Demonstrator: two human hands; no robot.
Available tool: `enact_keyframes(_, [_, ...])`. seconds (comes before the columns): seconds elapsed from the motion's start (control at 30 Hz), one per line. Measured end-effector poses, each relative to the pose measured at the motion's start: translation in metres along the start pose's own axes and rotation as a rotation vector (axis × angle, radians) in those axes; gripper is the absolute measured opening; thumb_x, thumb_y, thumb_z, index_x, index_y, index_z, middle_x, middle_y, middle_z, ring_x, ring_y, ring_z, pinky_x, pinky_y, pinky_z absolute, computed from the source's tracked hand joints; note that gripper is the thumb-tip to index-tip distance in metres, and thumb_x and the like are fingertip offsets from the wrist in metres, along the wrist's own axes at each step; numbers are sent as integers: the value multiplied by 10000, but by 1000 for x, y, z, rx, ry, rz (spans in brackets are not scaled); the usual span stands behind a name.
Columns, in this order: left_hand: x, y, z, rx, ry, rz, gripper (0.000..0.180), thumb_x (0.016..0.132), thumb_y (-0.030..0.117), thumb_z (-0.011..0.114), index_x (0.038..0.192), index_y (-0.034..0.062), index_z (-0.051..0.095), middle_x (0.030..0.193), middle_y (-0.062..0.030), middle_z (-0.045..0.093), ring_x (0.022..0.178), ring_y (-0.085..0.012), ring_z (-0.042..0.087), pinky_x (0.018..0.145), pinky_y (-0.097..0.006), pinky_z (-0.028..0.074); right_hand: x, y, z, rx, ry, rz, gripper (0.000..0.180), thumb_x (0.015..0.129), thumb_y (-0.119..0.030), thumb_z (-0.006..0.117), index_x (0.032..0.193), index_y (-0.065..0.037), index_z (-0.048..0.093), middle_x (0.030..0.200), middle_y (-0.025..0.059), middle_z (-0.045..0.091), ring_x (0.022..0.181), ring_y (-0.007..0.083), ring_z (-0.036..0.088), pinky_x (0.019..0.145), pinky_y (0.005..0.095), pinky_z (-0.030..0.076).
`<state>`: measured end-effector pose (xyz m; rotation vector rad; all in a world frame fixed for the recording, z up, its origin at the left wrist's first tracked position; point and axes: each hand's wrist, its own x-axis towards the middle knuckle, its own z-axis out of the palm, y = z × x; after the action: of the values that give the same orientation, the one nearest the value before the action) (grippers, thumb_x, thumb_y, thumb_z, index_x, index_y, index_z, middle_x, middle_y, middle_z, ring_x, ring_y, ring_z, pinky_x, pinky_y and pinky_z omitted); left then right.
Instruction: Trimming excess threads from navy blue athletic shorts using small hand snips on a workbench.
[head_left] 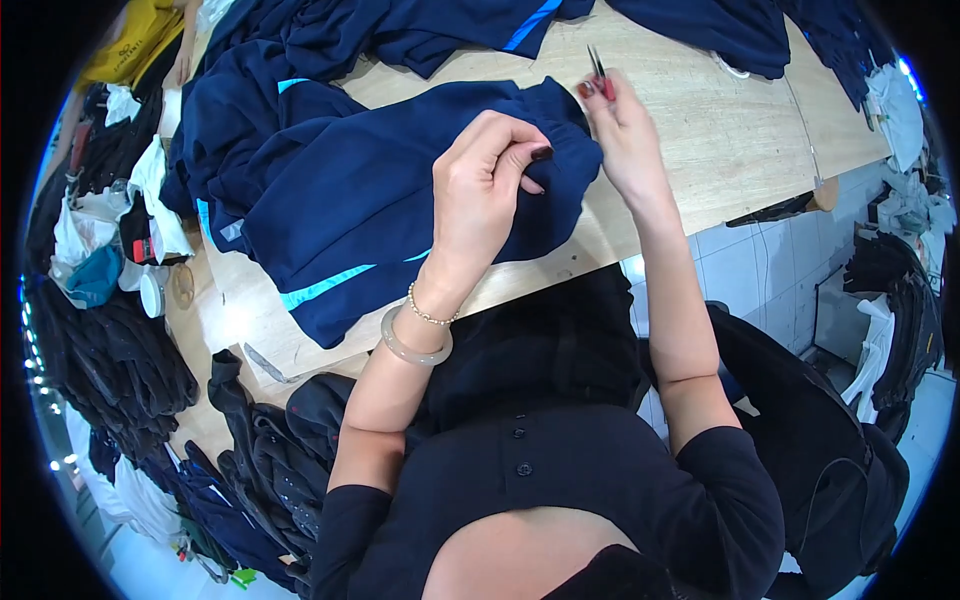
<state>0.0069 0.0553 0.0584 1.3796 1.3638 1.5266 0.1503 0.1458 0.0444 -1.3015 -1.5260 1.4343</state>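
A navy blue garment (370, 180) with light blue strips lies bunched on the pale wooden table, its gathered, elastic-looking edge toward the right. Over this end my left hand (488, 165) is closed in a pinch, thumb against fingers. What sits between the fingertips is too small to make out. To the right, just past the gathered edge, my right hand (622, 125) is wrapped around small thread snips (600, 80) with a red grip. Their two thin, dark, pointed blades stick up away from me and are slightly apart, clear of the fabric.
More navy garments (690, 25) lie along the table's far side. The wooden table (720, 130) has its near edge close to my body. Piles of dark clothing (100, 350) and white bags crowd the left. A black chair (800, 420) stands at my right. Another person's arm (186, 45) shows at far left.
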Motion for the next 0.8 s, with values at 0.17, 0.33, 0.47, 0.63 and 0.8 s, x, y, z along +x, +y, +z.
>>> enact_keyframes(0.17, [-1, 0, -1, 26, 2, -69, 65, 905, -65, 540, 872, -53, 595, 835, -78, 588, 644, -107, 605, 523, -210, 513, -29, -11, -30, -323, 148, -289, 261, 988, -300, 531, 981, -39, 529, 781, 41, 591, 690, 102, 535, 638, 269, 430])
enact_keyframes(0.33, [-1, 1, -1, 90, 15, -3, 63, 917, -46, 538, 861, -47, 568, 850, -72, 532, 585, -121, 562, 485, -229, 485, -66, -36, -39, -265, 29, -231, 206, 800, -79, 756, 830, -20, 561, 688, 14, 628, 607, 31, 477, 549, 184, 350])
enact_keyframes(0.47, [-2, 2, 3, 108, 24, 7, 69, 924, -28, 546, 859, -46, 561, 916, -65, 505, 576, -122, 551, 467, -234, 470, -84, -33, -30, -276, -57, -191, 218, 791, -33, 765, 777, -31, 547, 660, -27, 586, 613, -4, 471, 550, 174, 329])
enact_keyframes(0.63, [-4, 7, 3, 99, 10, 2, 89, 936, -50, 513, 864, -47, 565, 927, -49, 478, 599, -71, 508, 493, -201, 461, -86, -47, -20, -381, -28, -208, 239, 776, -67, 777, 729, -24, 547, 599, -9, 555, 552, 23, 429, 492, 206, 304])
enact_keyframes(0.8, [-6, 7, 4, 121, 8, 10, 91, 934, -49, 518, 855, -47, 565, 923, -45, 476, 589, -73, 508, 491, -205, 453, -83, -52, -16, -486, -40, -264, 249, 764, -91, 778, 724, -26, 541, 556, 24, 519, 513, 64, 447, 481, 228, 350])
